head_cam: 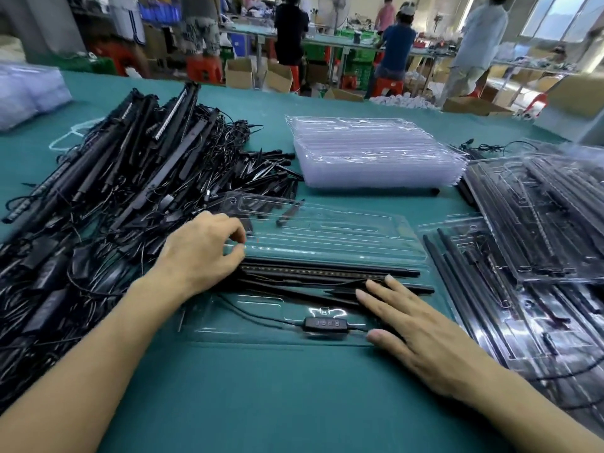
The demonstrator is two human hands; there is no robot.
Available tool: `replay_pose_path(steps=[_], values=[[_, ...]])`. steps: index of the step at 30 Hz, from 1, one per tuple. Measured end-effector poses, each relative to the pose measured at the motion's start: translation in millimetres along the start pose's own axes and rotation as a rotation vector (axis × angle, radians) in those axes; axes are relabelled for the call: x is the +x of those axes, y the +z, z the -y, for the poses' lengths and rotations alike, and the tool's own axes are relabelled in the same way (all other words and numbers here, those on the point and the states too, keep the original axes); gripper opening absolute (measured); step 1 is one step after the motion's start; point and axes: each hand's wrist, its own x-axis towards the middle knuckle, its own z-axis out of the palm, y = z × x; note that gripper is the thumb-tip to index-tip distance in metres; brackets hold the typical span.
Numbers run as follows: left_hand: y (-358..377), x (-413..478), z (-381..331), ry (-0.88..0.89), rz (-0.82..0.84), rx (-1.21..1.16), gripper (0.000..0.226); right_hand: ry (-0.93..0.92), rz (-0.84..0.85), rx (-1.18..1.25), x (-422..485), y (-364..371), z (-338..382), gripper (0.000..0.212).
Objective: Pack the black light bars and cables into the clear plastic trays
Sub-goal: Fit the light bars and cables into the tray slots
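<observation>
An open clear plastic tray (327,223) lies in front of me on the green table. Black light bars (320,273) lie side by side across its middle. A black cable with an inline controller (323,323) rests in the tray's near section. My left hand (199,253) sits on the left ends of the bars, fingers curled, thumb and fingertips close together at the bar ends. My right hand (415,331) lies flat, fingers straight, pressing on the right part of the bars and cable.
A large heap of loose black bars and cables (124,178) fills the left. A stack of empty clear trays (376,152) stands behind. Packed trays (539,223) pile up on the right. People work at benches beyond the table.
</observation>
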Motion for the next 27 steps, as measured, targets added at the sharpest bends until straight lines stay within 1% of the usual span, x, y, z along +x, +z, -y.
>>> replay_pose_path(steps=[3,6,7,10,12,14,17,18,20,23,24,26,27], values=[[0.0,-3.1,12.3,0.006,-0.014,0.204,0.016,0.028,-0.007,-0.004,1.7,0.7,2.2,0.062],[-2.8,-7.9,28.4,-0.135,-0.032,0.352,0.026,0.057,-0.017,-0.014,2.0,2.4,4.4,0.061],[-4.0,-9.8,35.6,-0.206,-0.019,0.33,0.028,0.061,-0.018,-0.014,1.7,3.0,4.9,0.06],[-6.2,-15.5,47.5,-0.397,0.033,0.14,0.029,0.058,-0.019,-0.012,0.8,4.4,4.0,0.06],[-4.8,-17.6,46.3,-0.463,0.037,0.19,0.028,0.053,-0.022,-0.022,1.1,4.9,3.0,0.064],[-3.2,-18.3,41.9,-0.512,0.05,0.285,0.026,0.062,-0.02,-0.024,1.7,4.4,3.1,0.062],[-6.2,-18.0,36.9,-0.627,0.116,0.367,0.025,0.069,-0.009,-0.008,0.9,2.8,4.6,0.063],[-7.2,-18.6,35.8,-0.641,0.124,0.379,0.025,0.068,-0.011,-0.003,0.5,2.5,4.9,0.063],[-8.3,-20.3,32.9,-0.598,0.079,0.38,0.025,0.061,-0.021,0.001,-1.1,1.8,5.4,0.064],[-9.9,-16.7,23.4,-0.428,-0.084,0.388,0.02,0.041,-0.028,-0.001,-1.3,-5.4,5.2,0.07],[-10.0,-13.0,18.7,-0.369,-0.119,0.357,0.017,0.031,-0.035,-0.005,-0.3,-10.5,5.3,0.073],[-8.2,-3.3,6.6,-0.263,-0.155,0.256,0.015,0.007,-0.091,-0.005,4.7,-20.6,4.2,0.073],[-6.4,1.3,-0.2,-0.21,-0.171,0.214,0.017,-0.004,-0.154,0.028,8.8,-25.1,3.1,0.067]])
